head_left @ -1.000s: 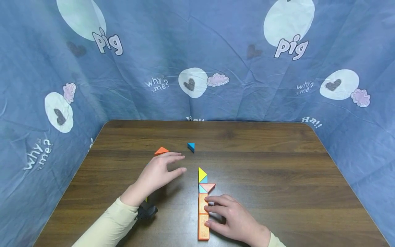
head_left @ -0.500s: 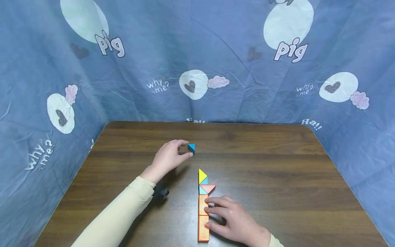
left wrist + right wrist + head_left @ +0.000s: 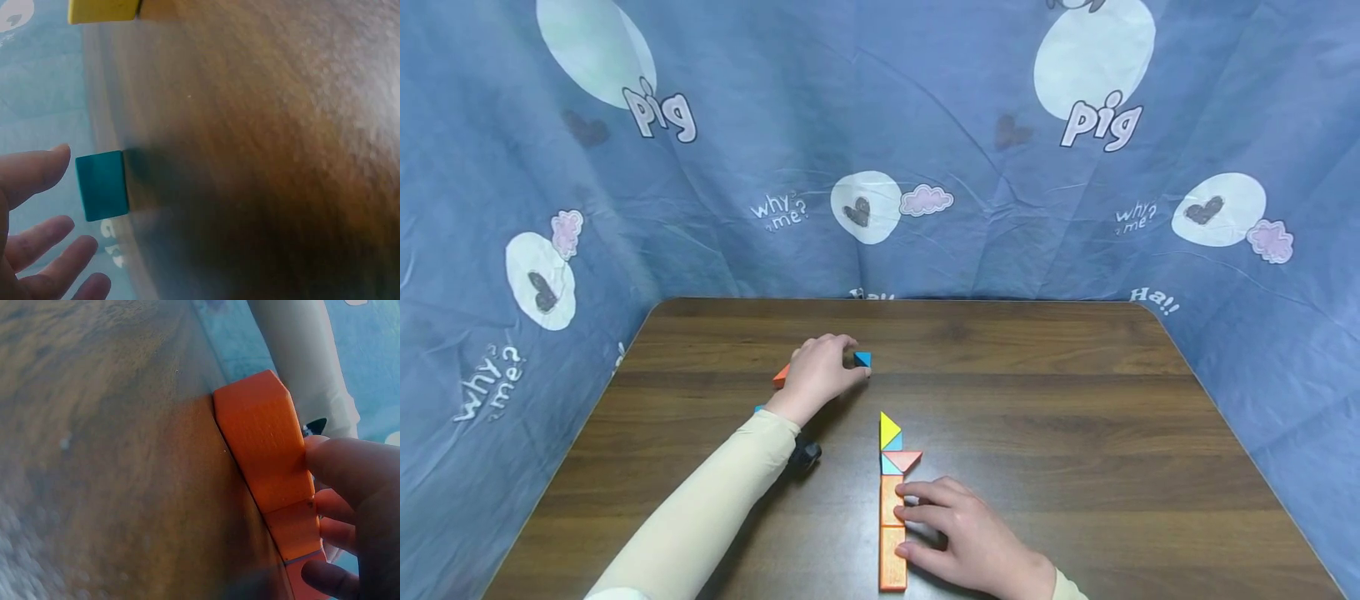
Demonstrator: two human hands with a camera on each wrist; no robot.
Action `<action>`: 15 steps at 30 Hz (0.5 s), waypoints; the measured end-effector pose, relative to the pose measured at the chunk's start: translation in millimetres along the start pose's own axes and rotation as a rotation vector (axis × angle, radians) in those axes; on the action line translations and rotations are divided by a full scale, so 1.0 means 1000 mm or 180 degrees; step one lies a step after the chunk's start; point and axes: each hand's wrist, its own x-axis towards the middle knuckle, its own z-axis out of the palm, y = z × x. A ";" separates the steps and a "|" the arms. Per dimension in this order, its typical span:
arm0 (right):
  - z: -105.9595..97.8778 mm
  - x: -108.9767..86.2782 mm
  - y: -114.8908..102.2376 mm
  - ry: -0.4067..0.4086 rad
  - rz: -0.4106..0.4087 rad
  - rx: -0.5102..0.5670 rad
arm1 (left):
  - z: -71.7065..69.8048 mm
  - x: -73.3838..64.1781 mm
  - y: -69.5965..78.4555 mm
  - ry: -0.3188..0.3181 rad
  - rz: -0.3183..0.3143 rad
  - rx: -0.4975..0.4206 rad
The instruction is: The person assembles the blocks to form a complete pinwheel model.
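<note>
Blue triangle block [image 3: 862, 359]: sat up toward the far edge of the tabletop [image 3: 1037, 375], a bit left of the middle, on its own.
Left hand [image 3: 820, 367]: right at that block, thumb and fingers spread wide enough to take it. The left wrist view showed a gap beside the thumb, so I'd say nothing was gripped.
Right hand [image 3: 966, 533]: fingers loosely bent, tips touching the right side of the two orange blocks [image 3: 892, 558], more steadying than grabbing, imo.
The row: ran from the orange pair toward the far edge, with light-blue pieces, a pink triangle [image 3: 904, 459] and a yellow triangle [image 3: 889, 430] at the far end.
Orange-red piece [image 3: 781, 377]: partly hidden behind the left hand, toward the far left corner.
Step in hand: looked like fetching the blue one, pickup not done yet.
Next move: called for pinching thumb and fingers together, then lifting without knocking the row.
</note>
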 end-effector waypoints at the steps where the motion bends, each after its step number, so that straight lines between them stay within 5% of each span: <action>1: 0.000 0.000 0.000 -0.0007 0.0006 -0.0004 | 0.001 0.000 0.000 -0.0015 0.0001 0.0024; 15: -0.001 0.000 0.000 -0.0052 0.0070 -0.0021 | 0.011 0.004 0.000 0.0013 -0.0008 0.0065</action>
